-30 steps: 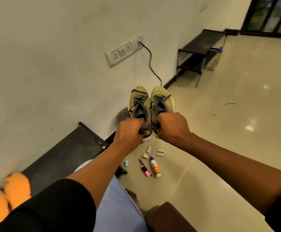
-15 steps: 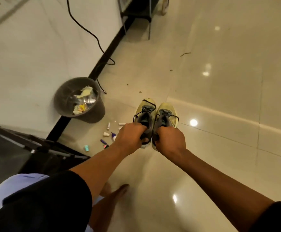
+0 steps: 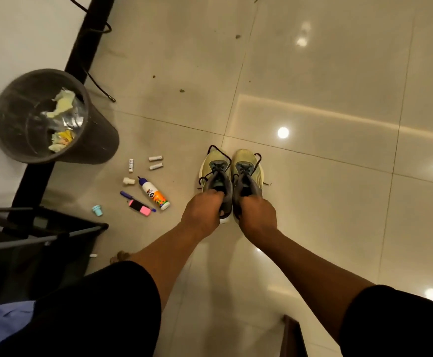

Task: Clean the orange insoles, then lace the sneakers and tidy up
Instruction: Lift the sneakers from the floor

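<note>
Two sneakers, one per hand: my left hand (image 3: 202,213) clenches the heel of the left sneaker (image 3: 215,176), my right hand (image 3: 256,217) the right sneaker (image 3: 246,173), both arms stretched out and down, toes pointing away above the floor (image 3: 313,86). Loose laces (image 3: 218,150) dangle; they could snag or trip me. Glue bottle (image 3: 154,193) and markers (image 3: 139,206) lie just beside, easy to kick.

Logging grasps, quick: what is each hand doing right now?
Left hand: grips the left sneaker at its heel.
Right hand: grips the right sneaker at its heel.
</note>
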